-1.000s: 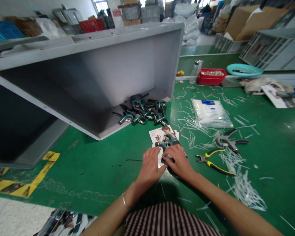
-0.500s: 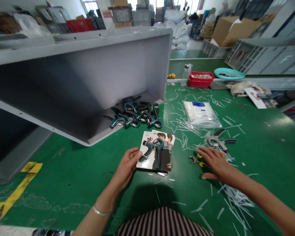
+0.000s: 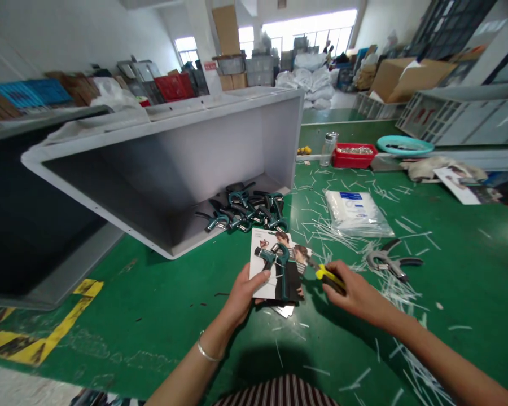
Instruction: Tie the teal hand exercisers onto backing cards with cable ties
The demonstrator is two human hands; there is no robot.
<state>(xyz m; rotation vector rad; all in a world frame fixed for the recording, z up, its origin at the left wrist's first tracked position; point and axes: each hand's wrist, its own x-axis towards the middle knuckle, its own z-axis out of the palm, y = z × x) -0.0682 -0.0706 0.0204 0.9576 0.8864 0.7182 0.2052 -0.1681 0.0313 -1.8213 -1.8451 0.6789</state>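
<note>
My left hand (image 3: 242, 294) grips the left edge of a printed card (image 3: 294, 282), its thumb over the front. A green and black hand grip strengthener (image 3: 283, 265) is fastened on that card. More printed cards (image 3: 284, 310) lie underneath, partly hidden. In my right hand (image 3: 350, 290) are yellow-handled cutting pliers (image 3: 329, 276), the fingers wrapped round the handles. Their jaws point left, close to the card's right side; whether they touch it I cannot tell. Right of that hand, a grey hand grip strengthener (image 3: 392, 260) rests on the green table (image 3: 161, 316).
A large grey bin (image 3: 220, 129) lies on its side, with several green hand grips (image 3: 243, 211) at its mouth. A bag of white cable ties (image 3: 358, 213), a red tray (image 3: 354, 157), a glass bottle (image 3: 328, 149) and a turquoise basin (image 3: 405, 145) stand farther right. Cut white strips litter the table.
My right hand has picked up the pliers from the table and brought them left to the card. My left hand has raised the card slightly. The camera view has tilted up.
</note>
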